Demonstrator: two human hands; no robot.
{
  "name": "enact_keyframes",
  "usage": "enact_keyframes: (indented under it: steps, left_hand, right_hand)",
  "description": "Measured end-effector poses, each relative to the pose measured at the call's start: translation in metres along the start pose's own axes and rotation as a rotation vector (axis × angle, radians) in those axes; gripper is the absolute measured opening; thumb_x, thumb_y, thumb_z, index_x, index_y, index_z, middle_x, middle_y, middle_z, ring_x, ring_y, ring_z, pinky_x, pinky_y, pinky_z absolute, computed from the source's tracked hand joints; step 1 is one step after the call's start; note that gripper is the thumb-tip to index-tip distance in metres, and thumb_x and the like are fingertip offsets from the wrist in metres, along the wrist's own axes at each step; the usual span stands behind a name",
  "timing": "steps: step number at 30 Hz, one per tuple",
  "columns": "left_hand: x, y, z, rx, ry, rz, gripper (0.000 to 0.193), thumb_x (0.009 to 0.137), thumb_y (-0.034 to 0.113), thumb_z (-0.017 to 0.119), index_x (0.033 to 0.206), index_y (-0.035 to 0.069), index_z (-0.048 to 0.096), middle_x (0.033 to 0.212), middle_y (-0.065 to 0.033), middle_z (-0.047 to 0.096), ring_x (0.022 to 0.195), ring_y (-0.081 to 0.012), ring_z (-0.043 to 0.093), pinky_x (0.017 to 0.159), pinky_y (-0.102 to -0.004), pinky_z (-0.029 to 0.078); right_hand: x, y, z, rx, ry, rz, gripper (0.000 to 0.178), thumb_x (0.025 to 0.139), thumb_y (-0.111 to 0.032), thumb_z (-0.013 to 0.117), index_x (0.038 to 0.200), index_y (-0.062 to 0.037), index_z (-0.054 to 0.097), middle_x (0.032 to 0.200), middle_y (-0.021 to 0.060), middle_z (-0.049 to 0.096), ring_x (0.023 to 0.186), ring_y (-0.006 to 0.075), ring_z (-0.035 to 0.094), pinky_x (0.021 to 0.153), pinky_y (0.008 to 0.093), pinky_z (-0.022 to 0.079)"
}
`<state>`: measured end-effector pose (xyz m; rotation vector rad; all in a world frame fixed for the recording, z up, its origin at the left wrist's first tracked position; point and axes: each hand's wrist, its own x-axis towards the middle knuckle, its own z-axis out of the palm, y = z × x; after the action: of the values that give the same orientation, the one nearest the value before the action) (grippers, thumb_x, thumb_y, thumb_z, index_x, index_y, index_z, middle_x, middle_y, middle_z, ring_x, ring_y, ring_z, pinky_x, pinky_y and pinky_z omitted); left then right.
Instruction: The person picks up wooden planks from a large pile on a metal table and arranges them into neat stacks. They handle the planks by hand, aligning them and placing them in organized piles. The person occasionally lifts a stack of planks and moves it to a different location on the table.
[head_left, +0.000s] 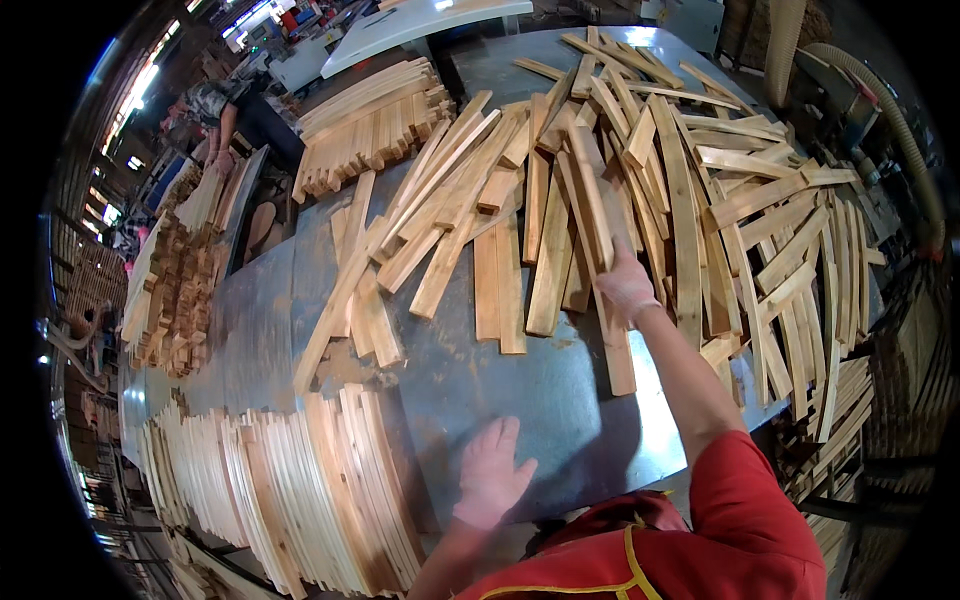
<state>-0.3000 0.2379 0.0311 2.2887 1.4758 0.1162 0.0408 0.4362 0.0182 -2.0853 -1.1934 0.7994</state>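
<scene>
My right hand [628,285] reaches forward into a loose heap of wooden slats and is closed on one wooden slat [588,185], which points away from me. Another slat [617,352] runs out from under that hand toward me. My left hand [495,472] is held over the near edge of the metal table [440,385], fingers and thumb apart, with nothing in it. Both hands look paler than the forearms, perhaps from thin gloves. To the left of my left hand lies a neat row of slats [290,490] set side by side.
A tidy stack of slats [375,125] stands at the far left of the table, and short blocks [170,300] are piled farther left. Beyond them a person [225,110] handles wood. A ribbed hose [890,110] hangs at the right. Sawdust [345,365] dirties the metal.
</scene>
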Motion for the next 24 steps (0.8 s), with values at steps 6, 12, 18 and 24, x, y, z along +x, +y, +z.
enact_keyframes:
  steps: [6, 12, 18, 24]
  left_hand:
    - [-0.043, -0.025, 0.033, -0.741, 0.0, -0.232, 0.085, 0.09, 0.034, 0.081, 0.159, 0.002, 0.043, 0.156, -0.0234, 0.051, 0.143, -0.0369, 0.052, 0.117, -0.0427, 0.043]
    - [-0.086, -0.056, 0.006, -0.766, -0.126, -0.569, 0.073, 0.088, 0.027, 0.079, 0.147, -0.005, 0.05, 0.112, -0.0227, 0.074, 0.103, -0.037, 0.073, 0.093, -0.044, 0.057]
    - [-0.205, -0.147, 0.054, 0.431, 0.181, -0.394, 0.08, 0.088, 0.037, 0.071, 0.154, 0.0, 0.044, 0.159, -0.0195, 0.044, 0.151, -0.0393, 0.036, 0.127, -0.0491, 0.025]
    - [-0.197, -0.128, 0.026, 0.362, 0.255, -0.496, 0.093, 0.083, 0.038, 0.078, 0.158, 0.001, 0.039, 0.16, -0.0211, 0.041, 0.149, -0.0406, 0.037, 0.126, -0.053, 0.027]
  right_hand:
    - [-0.255, -0.02, 0.066, 0.54, -0.384, 0.262, 0.071, 0.09, -0.017, 0.07, 0.155, -0.011, 0.042, 0.115, 0.0207, 0.069, 0.096, 0.0335, 0.072, 0.084, 0.0457, 0.06]
    - [-0.373, -0.027, 0.093, 0.371, -1.062, -0.15, 0.055, 0.097, -0.028, 0.071, 0.14, 0.0025, 0.055, 0.138, 0.0165, 0.064, 0.128, 0.025, 0.061, 0.112, 0.0365, 0.047]
    - [-0.368, -0.165, -0.009, 1.076, -1.399, -1.133, 0.063, 0.103, -0.044, 0.065, 0.143, 0.0043, 0.058, 0.136, 0.0218, 0.062, 0.128, 0.0371, 0.059, 0.111, 0.0454, 0.045]
    - [-0.444, -0.217, -0.018, 1.859, -1.294, -1.204, 0.046, 0.109, -0.036, 0.06, 0.124, 0.0073, 0.068, 0.121, 0.0258, 0.068, 0.102, 0.0455, 0.068, 0.084, 0.0515, 0.056]
